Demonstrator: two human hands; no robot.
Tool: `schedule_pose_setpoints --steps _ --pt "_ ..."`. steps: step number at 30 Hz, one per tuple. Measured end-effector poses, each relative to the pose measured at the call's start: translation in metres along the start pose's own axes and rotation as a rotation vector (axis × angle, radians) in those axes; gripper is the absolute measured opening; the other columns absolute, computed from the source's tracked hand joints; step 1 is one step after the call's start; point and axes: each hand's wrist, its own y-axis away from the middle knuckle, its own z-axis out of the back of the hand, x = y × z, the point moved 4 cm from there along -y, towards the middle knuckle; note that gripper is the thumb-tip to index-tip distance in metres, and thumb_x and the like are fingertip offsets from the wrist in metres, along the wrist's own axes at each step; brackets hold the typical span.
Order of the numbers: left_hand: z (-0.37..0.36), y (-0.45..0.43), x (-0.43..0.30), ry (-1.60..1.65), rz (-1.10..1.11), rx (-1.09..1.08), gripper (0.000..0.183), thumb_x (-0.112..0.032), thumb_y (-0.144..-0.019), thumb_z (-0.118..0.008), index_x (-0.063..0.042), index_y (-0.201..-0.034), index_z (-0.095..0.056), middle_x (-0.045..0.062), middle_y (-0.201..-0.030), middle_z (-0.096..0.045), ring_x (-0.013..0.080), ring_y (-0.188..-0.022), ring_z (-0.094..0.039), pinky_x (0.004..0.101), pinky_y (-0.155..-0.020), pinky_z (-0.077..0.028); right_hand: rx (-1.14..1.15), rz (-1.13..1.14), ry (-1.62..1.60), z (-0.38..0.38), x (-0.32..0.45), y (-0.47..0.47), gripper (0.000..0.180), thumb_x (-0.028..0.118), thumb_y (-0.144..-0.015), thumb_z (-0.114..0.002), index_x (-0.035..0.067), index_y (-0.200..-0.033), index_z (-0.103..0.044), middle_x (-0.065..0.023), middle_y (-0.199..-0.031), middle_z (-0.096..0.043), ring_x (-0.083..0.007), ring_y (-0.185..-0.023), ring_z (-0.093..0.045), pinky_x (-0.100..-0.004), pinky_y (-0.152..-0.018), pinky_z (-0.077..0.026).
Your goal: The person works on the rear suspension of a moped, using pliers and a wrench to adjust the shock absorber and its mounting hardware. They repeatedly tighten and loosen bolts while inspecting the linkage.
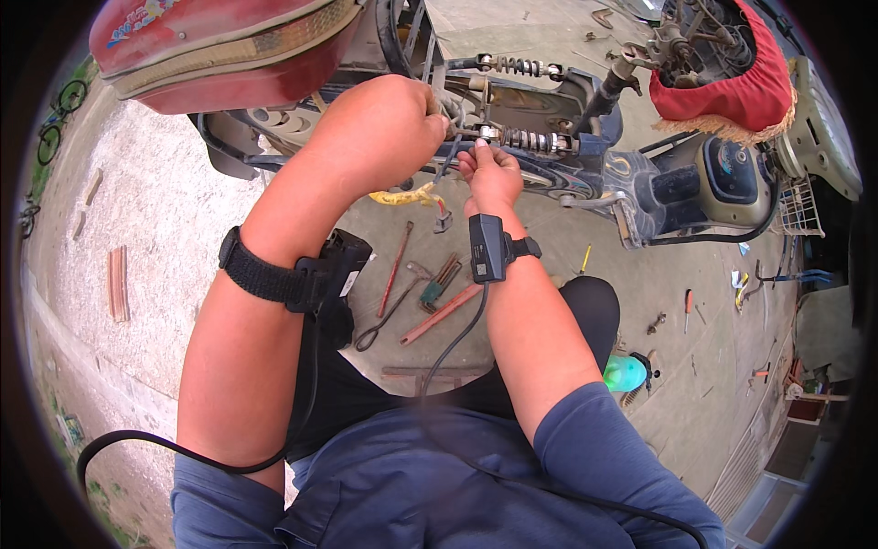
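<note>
My left hand (405,127) is closed around a thin metal piece (465,132), likely a tool, whose visible end meets the mount of the nearer coil-spring shock absorber (531,139). Just below that mount, the fingertips of my right hand (492,175) touch its underside; whether they pinch a small part cannot be told. A second shock absorber (521,66) lies farther back on the partly stripped scooter frame (590,161). Under my hands hangs a yellow-wrapped wiring bundle (405,197) with a connector (442,221) at its end.
A red top box (233,62) stands at the upper left, a red fringed cover (727,103) at the upper right. On the ground lie a hammer (411,274), a red bar (439,316), a hex key set (441,281), a screwdriver (688,302) and a green bottle (625,372).
</note>
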Motion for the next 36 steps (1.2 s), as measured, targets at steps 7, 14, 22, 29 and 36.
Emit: schedule_pose_setpoints --steps 7,14,22,29,36 --pt "-0.0013 -0.0006 0.0021 -0.013 -0.01 -0.018 0.03 -0.025 -0.091 -0.065 0.002 -0.097 -0.075 0.024 -0.082 -0.071 0.0396 -0.078 -0.069 0.0456 -0.076 -0.055 -0.005 -0.073 -0.131 0.0041 -0.0016 0.0047 0.018 0.005 -0.096 -0.072 0.0 -0.11 -0.062 -0.0068 -0.096 -0.07 -0.0166 -0.078 -0.073 -0.024 -0.063 -0.061" --pt "-0.0007 0.0006 0.001 0.016 -0.013 -0.046 0.03 -0.025 -0.088 -0.064 0.003 -0.088 -0.074 0.026 -0.082 -0.07 0.0435 -0.082 -0.069 0.0496 -0.079 -0.056 0.0 -0.12 -0.192 0.0032 -0.0031 0.0058 0.015 0.005 -0.096 -0.071 0.001 -0.108 -0.063 -0.0065 -0.096 -0.07 -0.0165 -0.078 -0.073 -0.0236 -0.065 -0.062" --pt "-0.0007 0.0015 0.0003 0.019 0.002 -0.042 0.029 -0.025 -0.088 -0.064 0.002 -0.089 -0.075 0.025 -0.082 -0.07 0.0431 -0.082 -0.069 0.049 -0.079 -0.056 -0.004 -0.17 -0.202 0.002 -0.0024 0.0055 0.011 0.006 -0.1 -0.065 -0.002 -0.106 -0.062 -0.011 -0.097 -0.07 -0.0221 -0.086 -0.073 -0.0269 -0.071 -0.064" --pt "0.0003 0.0008 -0.0001 -0.005 0.01 -0.02 0.03 -0.025 -0.091 -0.065 0.002 -0.099 -0.076 0.024 -0.083 -0.071 0.0384 -0.078 -0.07 0.0449 -0.076 -0.055 0.014 -0.236 -0.247 0.0007 -0.0061 0.0 0.015 0.014 -0.103 -0.063 -0.001 -0.105 -0.062 -0.0096 -0.096 -0.069 -0.0206 -0.084 -0.072 -0.027 -0.07 -0.063" --pt "-0.0009 0.0008 -0.0001 0.006 0.006 -0.032 0.03 -0.026 -0.089 -0.064 0.002 -0.089 -0.075 0.025 -0.084 -0.071 0.0427 -0.082 -0.07 0.0491 -0.08 -0.056 0.026 -0.273 -0.261 0.0013 -0.0057 -0.0016 0.017 0.014 -0.105 -0.059 -0.003 -0.107 -0.06 -0.0117 -0.099 -0.067 -0.0216 -0.088 -0.072 -0.0269 -0.071 -0.064"
